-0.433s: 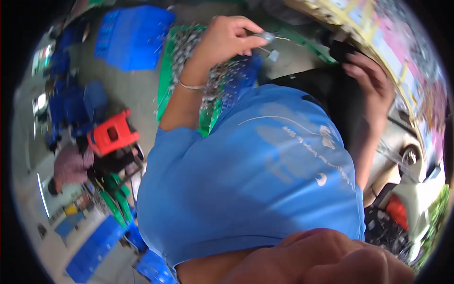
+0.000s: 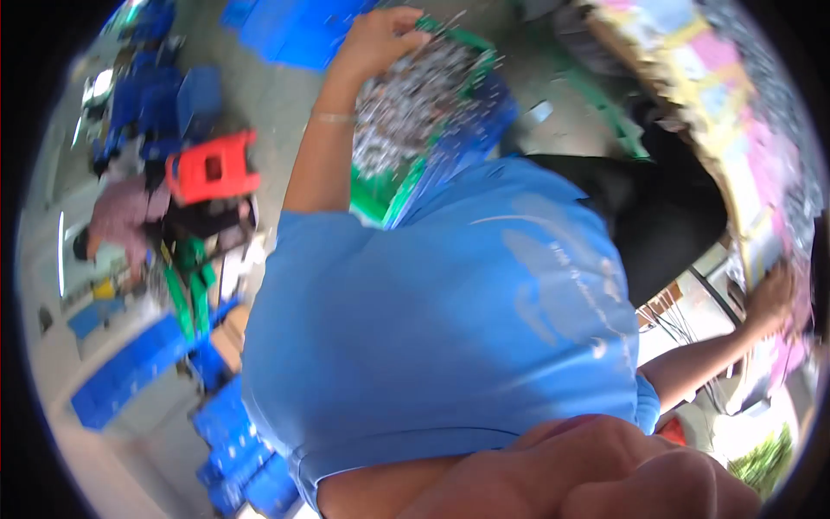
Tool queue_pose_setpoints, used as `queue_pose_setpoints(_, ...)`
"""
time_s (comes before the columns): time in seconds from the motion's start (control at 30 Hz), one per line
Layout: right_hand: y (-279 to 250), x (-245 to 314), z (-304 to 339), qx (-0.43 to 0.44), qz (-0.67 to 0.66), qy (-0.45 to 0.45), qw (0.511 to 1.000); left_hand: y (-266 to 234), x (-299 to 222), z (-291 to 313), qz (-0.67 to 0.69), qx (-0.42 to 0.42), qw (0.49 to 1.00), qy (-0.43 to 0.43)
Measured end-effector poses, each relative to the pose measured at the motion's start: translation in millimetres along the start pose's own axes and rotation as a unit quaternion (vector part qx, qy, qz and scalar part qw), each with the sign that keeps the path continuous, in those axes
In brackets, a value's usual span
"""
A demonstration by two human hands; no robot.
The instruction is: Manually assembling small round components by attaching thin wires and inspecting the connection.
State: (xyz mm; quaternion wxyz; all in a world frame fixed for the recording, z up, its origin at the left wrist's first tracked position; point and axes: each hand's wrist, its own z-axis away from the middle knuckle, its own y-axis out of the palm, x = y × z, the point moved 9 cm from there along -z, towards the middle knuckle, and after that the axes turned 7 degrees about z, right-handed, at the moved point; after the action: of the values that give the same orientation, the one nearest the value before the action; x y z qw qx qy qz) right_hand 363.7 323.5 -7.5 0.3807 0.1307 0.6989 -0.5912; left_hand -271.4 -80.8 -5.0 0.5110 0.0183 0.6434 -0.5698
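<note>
My left hand is at the far edge of a green crate, its fingers curled around the rim. Small metal pieces fill this crate, many with thin wire-like ends. It rests on or against a blue crate. On the far right, my right hand touches the edge of a surface covered with patchwork-coloured sheets. Its fingers are blurred and partly hidden, so what they hold, if anything, does not show. A small pale block lies beyond my legs.
A large blue bin stands at the far left. Farther left are a red plastic stool and a person bent over work beside green crates. Blue bins are stacked at the lower left. A green strip lies by my legs.
My left hand has gone from pinching a small wired piece to the crate's rim; that piece no longer shows. My right hand has swung outward to the right. The whole view has shifted.
</note>
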Motion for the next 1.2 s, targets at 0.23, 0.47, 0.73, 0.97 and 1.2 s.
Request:
queue_pose_setpoints(0.23, -12, -39, -38, -0.186, -0.289, 0.077, 0.936, 89, -220, -31, 0.119, -0.085, 0.899, 0.412)
queue_pose_setpoints(0.47, -56, -69, 4, -0.14, -0.433, 0.22, 0.863, 154, -341, -90, -0.035, -0.056, 0.841, 0.537)
queue_pose_setpoints(0.73, -85, -68, 64, -0.221, -0.594, 0.227, 0.74, 188, -347, -109, -0.157, -0.01, 0.842, 0.516)
queue_pose_setpoints(0.97, -50, -66, 97, -0.12, -0.538, 0.273, 0.788, 192, -342, -112, -0.099, 0.053, 0.849, 0.516)
queue_pose_setpoints(1.2, -38, -82, 84, -0.234, -0.33, 0.331, 0.853, 184, -340, -85, -0.073, 0.079, 0.864, 0.491)
